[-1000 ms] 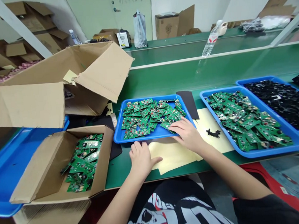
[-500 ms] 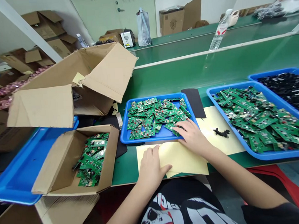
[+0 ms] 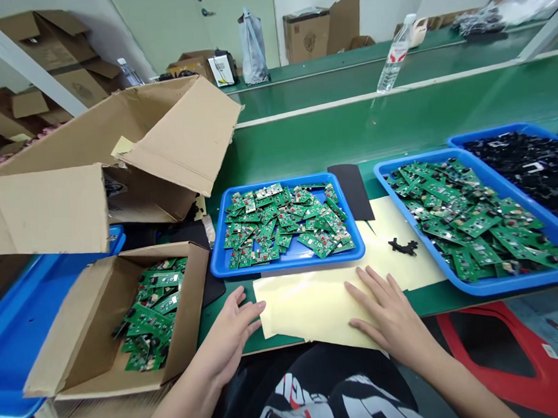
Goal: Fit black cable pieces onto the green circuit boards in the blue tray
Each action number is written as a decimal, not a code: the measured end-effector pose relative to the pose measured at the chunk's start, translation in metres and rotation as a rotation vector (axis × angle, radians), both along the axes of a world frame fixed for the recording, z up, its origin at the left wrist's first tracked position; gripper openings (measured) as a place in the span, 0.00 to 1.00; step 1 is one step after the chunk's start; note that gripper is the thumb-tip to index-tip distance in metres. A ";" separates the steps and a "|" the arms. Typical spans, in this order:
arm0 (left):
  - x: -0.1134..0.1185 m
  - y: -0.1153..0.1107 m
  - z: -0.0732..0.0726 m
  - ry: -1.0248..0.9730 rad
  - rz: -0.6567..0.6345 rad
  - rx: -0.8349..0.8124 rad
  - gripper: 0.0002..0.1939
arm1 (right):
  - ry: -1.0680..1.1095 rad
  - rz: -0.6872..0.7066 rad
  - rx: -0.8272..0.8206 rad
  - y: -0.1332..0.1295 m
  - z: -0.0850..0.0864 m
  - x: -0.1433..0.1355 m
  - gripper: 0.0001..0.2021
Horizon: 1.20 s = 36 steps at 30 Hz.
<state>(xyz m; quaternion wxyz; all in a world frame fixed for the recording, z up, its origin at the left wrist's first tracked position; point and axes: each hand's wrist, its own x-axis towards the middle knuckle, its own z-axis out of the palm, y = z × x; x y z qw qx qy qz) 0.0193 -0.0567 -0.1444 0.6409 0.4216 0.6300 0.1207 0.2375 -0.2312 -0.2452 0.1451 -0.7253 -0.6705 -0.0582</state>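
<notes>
Pale yellow paper sheets (image 3: pixel 303 302) lie at the front edge of the green table. My right hand (image 3: pixel 384 310) rests flat on their right part, fingers spread. At the sheets' left edge is my left hand (image 3: pixel 234 331), its fingers apart and nothing held; whether a fingertip touches the paper I cannot tell. Just beyond the sheets stands a blue tray (image 3: pixel 287 263) with many green circuit boards (image 3: pixel 261 226) in a loose pile. Left of my left hand, an open cardboard box (image 3: pixel 88 328) holds more circuit boards (image 3: pixel 157 311).
A larger blue tray (image 3: pixel 501 287) of circuit boards stands at right, with a tray of black parts (image 3: pixel 522 162) behind it. A black plastic piece (image 3: pixel 403 247) lies on yellow paper. A big open carton (image 3: pixel 175 133) leans at left; a water bottle (image 3: pixel 395 57) stands on the ledge.
My right hand has left the circuit boards in the middle tray and come down onto the paper. My left hand has moved off the paper to its left edge and opened. The view has shifted slightly.
</notes>
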 end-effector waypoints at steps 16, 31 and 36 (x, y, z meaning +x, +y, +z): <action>0.021 -0.004 -0.003 -0.283 -0.073 -0.225 0.27 | 0.012 -0.142 0.068 0.015 -0.004 -0.012 0.31; 0.009 -0.010 -0.015 -0.235 0.024 -0.275 0.34 | 0.334 -0.233 0.123 0.003 0.012 -0.014 0.24; -0.014 -0.011 -0.013 -0.196 0.068 -0.235 0.41 | 0.442 -0.427 0.066 0.012 0.016 0.012 0.26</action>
